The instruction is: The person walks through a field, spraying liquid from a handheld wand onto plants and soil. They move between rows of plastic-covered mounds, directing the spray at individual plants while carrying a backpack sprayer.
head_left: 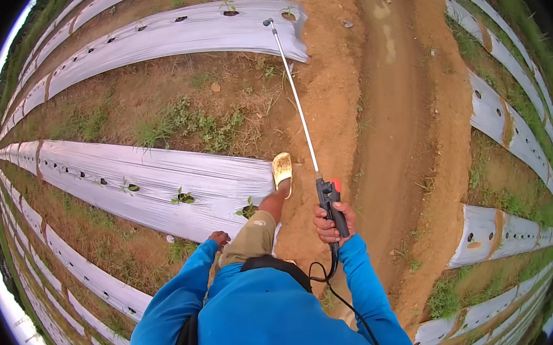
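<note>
My right hand (335, 222) is wrapped round the black handle of a sprayer wand (305, 122). Its thin metal tube points forward and ends in a bent nozzle (268, 23) near the end of a plastic-covered bed. A red part (337, 185) sits at the top of the handle, and a black hose (328, 276) hangs from its base. My left hand (220, 238) hangs beside my thigh, with its fingers curled; whether anything is in them I cannot make out. Close to it lies a mulch-covered bed (178, 174) with small green seedlings (182, 197) in its holes.
A muddy dirt track (393, 110) runs forward on the right. Another covered bed (160, 41) crosses ahead on the left, with weeds (200, 123) on the soil between. More covered beds (516, 132) lie beyond the track. My foot wears a yellowish clog (282, 167) at the bed's end.
</note>
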Action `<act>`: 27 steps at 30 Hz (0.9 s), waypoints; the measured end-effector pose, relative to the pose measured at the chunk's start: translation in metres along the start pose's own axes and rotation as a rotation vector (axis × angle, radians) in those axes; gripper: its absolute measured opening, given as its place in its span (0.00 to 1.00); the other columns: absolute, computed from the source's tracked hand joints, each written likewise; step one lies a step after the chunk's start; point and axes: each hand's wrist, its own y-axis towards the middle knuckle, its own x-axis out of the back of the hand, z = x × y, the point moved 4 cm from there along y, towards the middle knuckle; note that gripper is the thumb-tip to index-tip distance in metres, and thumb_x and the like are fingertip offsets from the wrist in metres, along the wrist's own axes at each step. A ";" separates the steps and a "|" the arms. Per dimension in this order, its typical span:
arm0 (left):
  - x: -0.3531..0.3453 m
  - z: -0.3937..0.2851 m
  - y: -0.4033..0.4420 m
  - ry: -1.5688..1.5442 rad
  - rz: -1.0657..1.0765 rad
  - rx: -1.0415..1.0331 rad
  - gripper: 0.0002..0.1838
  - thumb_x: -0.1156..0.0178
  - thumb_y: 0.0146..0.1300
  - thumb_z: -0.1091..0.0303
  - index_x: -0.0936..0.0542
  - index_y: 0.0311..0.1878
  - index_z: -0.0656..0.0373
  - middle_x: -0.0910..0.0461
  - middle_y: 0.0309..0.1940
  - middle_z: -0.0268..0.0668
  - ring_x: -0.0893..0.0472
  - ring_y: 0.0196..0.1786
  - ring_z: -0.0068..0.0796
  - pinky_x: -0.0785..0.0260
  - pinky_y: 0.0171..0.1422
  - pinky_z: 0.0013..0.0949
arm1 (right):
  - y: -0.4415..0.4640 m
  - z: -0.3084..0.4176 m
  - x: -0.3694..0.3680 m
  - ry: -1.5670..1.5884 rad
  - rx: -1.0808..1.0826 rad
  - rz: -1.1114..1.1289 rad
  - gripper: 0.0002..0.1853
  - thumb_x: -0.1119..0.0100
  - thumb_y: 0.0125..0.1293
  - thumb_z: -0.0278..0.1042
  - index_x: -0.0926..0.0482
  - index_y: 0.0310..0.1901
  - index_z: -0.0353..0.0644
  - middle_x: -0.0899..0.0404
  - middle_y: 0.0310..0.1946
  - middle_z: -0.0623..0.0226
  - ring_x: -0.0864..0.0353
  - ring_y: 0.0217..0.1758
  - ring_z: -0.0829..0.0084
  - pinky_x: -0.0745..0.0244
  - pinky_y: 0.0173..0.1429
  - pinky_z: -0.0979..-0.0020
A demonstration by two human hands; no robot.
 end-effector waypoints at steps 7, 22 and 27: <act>0.026 -0.210 0.048 -0.311 0.019 0.024 0.18 0.52 0.55 0.50 0.25 0.36 0.55 0.25 0.26 0.34 0.27 0.23 0.24 0.35 0.25 0.30 | 0.066 0.188 -0.094 0.012 0.306 -0.056 0.17 0.49 0.55 0.47 0.37 0.29 0.42 0.43 0.14 0.73 0.44 0.11 0.81 0.46 0.11 0.80; 0.176 -0.550 0.164 -0.602 0.085 0.026 0.10 0.49 0.56 0.59 0.27 0.31 0.55 0.27 0.20 0.32 0.28 0.19 0.23 0.41 0.16 0.26 | 0.153 0.390 -0.219 -0.114 0.120 -0.294 0.15 0.50 0.55 0.46 0.36 0.29 0.42 0.42 0.14 0.73 0.43 0.10 0.81 0.44 0.10 0.80; 0.249 -0.640 0.240 -0.671 0.016 -0.043 0.12 0.50 0.58 0.56 0.28 0.32 0.54 0.28 0.23 0.30 0.30 0.19 0.22 0.40 0.17 0.28 | 0.216 0.494 -0.229 -0.282 -0.159 -0.469 0.13 0.50 0.55 0.45 0.36 0.27 0.45 0.42 0.13 0.76 0.43 0.10 0.83 0.46 0.10 0.81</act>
